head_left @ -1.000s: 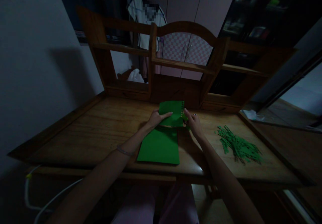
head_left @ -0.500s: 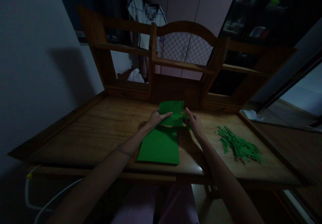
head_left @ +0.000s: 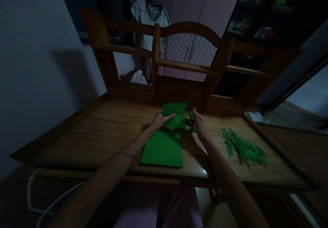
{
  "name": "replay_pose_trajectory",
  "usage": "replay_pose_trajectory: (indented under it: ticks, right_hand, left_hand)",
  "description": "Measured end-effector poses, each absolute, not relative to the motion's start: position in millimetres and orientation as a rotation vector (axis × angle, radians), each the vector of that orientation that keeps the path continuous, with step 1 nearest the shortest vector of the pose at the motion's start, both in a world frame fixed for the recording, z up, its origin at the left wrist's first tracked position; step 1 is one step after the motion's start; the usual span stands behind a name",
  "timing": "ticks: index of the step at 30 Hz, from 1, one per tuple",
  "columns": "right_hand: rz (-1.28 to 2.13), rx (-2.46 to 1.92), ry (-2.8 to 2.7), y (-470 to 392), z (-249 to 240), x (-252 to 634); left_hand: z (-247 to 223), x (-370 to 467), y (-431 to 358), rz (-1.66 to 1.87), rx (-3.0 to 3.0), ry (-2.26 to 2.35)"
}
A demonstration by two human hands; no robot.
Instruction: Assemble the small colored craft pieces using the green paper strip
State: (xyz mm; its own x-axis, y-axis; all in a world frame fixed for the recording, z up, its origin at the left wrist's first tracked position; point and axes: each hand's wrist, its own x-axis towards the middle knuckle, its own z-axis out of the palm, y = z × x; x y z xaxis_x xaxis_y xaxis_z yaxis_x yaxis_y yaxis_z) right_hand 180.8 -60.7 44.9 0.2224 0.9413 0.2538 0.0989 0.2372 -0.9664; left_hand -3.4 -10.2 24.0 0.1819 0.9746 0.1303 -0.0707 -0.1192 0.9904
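Note:
My left hand (head_left: 159,120) grips a green paper sheet (head_left: 174,113) by its left side, thumb on top. A row of small holes runs down the sheet's right edge. Beside that edge, my right hand (head_left: 201,125) is closed on a small green tool (head_left: 192,129) with a purple and white part. Dim light and the fingers hide much of the tool, so its exact kind is unclear. The tool's near end meets or almost meets the sheet's edge. Below the raised sheet, a larger green sheet or stack (head_left: 162,148) lies flat on the desk.
A heap of green strips with holes (head_left: 244,147) lies on the right of the wooden desk (head_left: 102,125). Along the back rises a wooden shelf unit (head_left: 187,67). White plastic (head_left: 256,117) sits beyond the right edge. A white cable (head_left: 61,195) hangs at front left.
My right hand has shifted slightly right, and its thumb has lifted. More of the green tool shows, its green parts spread wider. My left hand and the sheet have hardly moved.

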Motion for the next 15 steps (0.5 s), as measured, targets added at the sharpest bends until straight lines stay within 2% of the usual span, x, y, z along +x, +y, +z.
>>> replay_pose_trajectory:
  ticks: [15]
  right_hand:
    - [0.986, -1.144, -1.05, -51.3, 39.6, 185.5]
  left_hand:
    - [24.8, -3.3, -11.0, 1.194, 1.414, 0.997]
